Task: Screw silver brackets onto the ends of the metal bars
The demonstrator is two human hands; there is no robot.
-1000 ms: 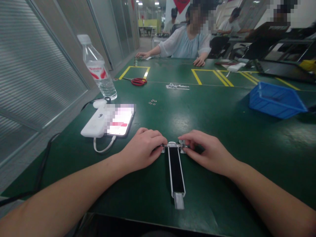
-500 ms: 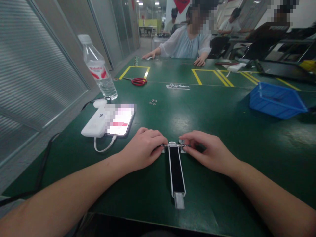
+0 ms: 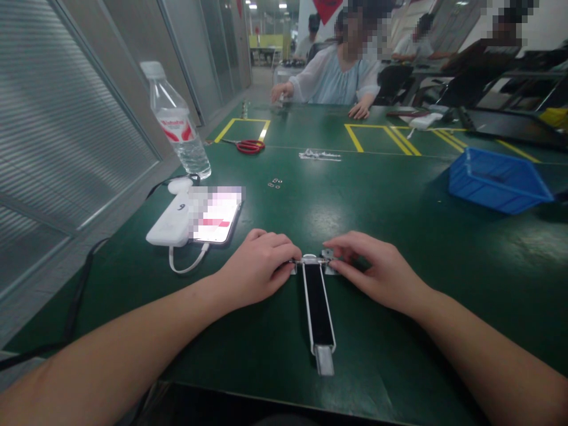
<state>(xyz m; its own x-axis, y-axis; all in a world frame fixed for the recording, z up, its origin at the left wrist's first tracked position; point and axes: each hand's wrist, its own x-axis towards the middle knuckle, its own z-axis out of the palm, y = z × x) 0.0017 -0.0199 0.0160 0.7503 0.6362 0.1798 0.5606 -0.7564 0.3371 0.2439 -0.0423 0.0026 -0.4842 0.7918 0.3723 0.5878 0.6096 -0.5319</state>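
Note:
A long, narrow bar (image 3: 320, 307) with a black top and white edges lies on the green table. A silvery tab (image 3: 325, 360) sticks out of its near end. Across its far end runs a thin metal rod (image 3: 310, 260) with small metal brackets at both sides. My left hand (image 3: 266, 263) is closed, thumb and forefinger pinching the rod's left end and covering most of that bracket. On the other side, thumb and forefinger of my right hand (image 3: 379, 269) are around the right bracket (image 3: 329, 254), the remaining fingers loosely curled.
Left of my hands lie a white power bank (image 3: 166, 222) and a cabled phone (image 3: 217, 216), with a water bottle (image 3: 180, 130) behind. Farther off are small metal nuts or washers (image 3: 275, 183), red-handled scissors (image 3: 249, 147), whitish strips (image 3: 319, 155), a blue bin (image 3: 497, 180) and a seated person (image 3: 335, 77).
The near end of the bar has swung slightly right. My right forefinger has lifted a little, showing more of the bracket; my left hand stays put. Across the table, the person's hand has moved inward.

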